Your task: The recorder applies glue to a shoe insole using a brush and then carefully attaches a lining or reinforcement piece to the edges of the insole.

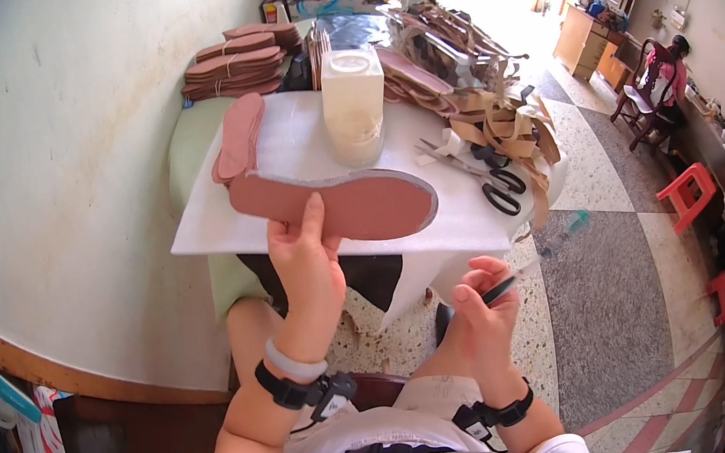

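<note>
My left hand holds a reddish-brown shoe insole flat and raised in front of me, thumb on its top face near the middle. The insole has a pale grey edge and reaches from left to right over the white work board. My right hand is lower and to the right, above my lap, closed on a thin dark brush or pen-like tool whose tip points right.
On the board lie a stack of insoles, a clear plastic jar and black scissors. Tan straps pile at the right, bundled soles behind. Red stools and a seated person are farther right.
</note>
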The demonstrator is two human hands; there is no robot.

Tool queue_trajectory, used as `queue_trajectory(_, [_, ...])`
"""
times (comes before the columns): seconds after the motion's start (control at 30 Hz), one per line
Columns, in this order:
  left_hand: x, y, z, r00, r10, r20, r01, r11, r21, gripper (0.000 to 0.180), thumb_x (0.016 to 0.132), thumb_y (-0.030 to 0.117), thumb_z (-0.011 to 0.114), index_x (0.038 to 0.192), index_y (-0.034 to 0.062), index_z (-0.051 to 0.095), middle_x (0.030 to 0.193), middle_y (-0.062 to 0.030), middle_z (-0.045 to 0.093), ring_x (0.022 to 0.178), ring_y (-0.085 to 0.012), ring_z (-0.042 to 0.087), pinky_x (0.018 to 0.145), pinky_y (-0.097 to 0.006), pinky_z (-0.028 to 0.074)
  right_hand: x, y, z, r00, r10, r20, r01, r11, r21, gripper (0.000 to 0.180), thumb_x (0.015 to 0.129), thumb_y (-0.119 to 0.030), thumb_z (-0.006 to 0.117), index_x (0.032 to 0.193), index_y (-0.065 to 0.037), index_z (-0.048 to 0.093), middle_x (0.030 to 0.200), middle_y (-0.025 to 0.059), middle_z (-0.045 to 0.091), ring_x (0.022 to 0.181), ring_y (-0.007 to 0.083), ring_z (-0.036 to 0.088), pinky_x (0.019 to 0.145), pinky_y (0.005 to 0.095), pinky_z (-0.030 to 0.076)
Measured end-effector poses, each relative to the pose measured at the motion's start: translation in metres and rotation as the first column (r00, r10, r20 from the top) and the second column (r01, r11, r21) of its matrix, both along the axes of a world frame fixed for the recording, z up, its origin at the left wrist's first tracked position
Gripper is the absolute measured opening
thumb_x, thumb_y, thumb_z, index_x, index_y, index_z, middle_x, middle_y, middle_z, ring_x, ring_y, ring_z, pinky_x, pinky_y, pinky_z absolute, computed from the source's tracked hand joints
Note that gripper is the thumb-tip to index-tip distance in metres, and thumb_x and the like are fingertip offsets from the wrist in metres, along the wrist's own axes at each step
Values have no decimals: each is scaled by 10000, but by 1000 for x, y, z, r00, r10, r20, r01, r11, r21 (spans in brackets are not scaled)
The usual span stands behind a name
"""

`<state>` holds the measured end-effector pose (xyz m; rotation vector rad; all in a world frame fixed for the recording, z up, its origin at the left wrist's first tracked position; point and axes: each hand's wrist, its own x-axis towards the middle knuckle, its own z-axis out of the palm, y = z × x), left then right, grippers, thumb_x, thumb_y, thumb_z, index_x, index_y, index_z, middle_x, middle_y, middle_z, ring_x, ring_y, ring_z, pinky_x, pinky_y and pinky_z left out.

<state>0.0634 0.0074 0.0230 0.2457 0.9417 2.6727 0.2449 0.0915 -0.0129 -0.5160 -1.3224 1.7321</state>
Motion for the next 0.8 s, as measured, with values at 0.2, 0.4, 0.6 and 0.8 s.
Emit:
queue_trajectory(0.2, [41, 7, 0, 989, -130, 75, 121, 987, 110, 298, 917, 88, 603, 1192, 42, 499, 1175, -77, 591, 1073, -171, 592, 939, -308, 503, -45, -21, 25, 979, 70, -190, -125, 948, -294, 215, 780, -8, 730, 951, -40, 604, 779, -1, 626, 528, 20, 416, 465, 171, 287])
queue_trajectory(0.4, [60, -19, 6, 779, -570, 261, 568, 818, 88, 247, 889, 77, 645, 1115, 26, 558, 1093, -64, 628, 1009, -151, 617, 853, -277, 519, -53, 1, 37, 963, -65, -263, -19, 952, -305, 102, 805, -33, 719, 843, -36, 625, 641, -48, 550, 480, -4, 351, 434, 186, 214])
queue_trajectory(0.6, [55, -74, 45, 724, -655, -218, 422, 670, -611, 118, 772, 15, 741, 868, -16, 681, 715, -92, 678, 570, -128, 639, 545, -228, 533, -33, 49, 53, 980, 196, -45, -200, 973, -115, 65, 806, -16, 699, 837, 5, 646, 608, -55, 522, 437, -11, 304, 403, 189, 172])
queue_trajectory(0.8, [25, -50, 30, 689, -722, -59, 621, 630, -466, 248, 816, 67, 731, 1035, -27, 660, 952, -66, 684, 841, -70, 628, 746, -202, 504, -35, 36, 59, 865, 463, 193, -459, 886, -65, 121, 787, -23, 727, 880, 33, 673, 745, 30, 659, 669, 72, 588, 616, 205, 463])
